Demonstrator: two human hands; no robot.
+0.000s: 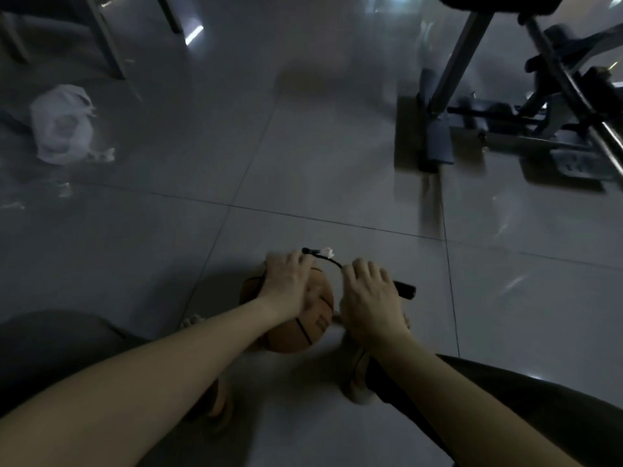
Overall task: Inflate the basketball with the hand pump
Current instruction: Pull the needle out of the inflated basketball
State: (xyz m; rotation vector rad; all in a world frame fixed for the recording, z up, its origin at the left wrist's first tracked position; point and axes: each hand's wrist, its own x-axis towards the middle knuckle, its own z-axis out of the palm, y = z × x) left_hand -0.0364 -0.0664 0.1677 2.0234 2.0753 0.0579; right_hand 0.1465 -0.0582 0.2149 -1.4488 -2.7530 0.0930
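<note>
An orange basketball (308, 326) with black seams rests on the grey tiled floor between my feet. My left hand (289, 283) lies spread over its top, fingers pressed against it. My right hand (369, 296) is closed around a black hand pump (406, 289), whose end sticks out to the right of my fingers. A thin black hose (328, 259) curves from my right hand over the ball toward my left fingertips, with a small white tag on it. The hose's tip is hidden by my left fingers.
A white plastic bag (62, 124) lies on the floor at the far left. Metal exercise equipment (505, 106) with dark bars stands at the back right. Chair or table legs (104, 35) stand at the back left. My knees frame the bottom corners.
</note>
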